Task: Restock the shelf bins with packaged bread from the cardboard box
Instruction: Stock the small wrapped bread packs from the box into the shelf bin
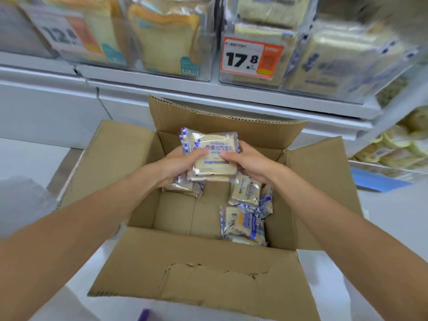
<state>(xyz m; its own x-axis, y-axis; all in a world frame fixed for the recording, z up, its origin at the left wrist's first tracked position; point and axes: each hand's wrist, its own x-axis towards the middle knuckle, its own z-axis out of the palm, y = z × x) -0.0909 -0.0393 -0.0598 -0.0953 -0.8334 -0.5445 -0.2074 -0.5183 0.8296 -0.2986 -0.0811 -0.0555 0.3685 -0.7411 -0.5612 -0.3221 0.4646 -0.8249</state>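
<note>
An open cardboard box (201, 281) stands on the floor below the shelf. Over its far half I hold a small stack of blue-and-white packaged bread (212, 156). My left hand (178, 165) grips the stack's left side, thumb on top. From the right, my right hand (250, 163) grips it the same way. More bread packs (245, 214) lie loose along the right side of the box floor. Above, a clear shelf bin (324, 66) with a 17.8 price tag (251, 57) holds the same kind of packs.
A second clear bin (162, 40) to the left holds sliced toast loaves, beside a 12.8 tag (67, 33). The white shelf edge (231, 98) runs just above the box's rear flap. Lower right, another shelf level (398, 149) carries yellowish packs. Pale floor surrounds the box.
</note>
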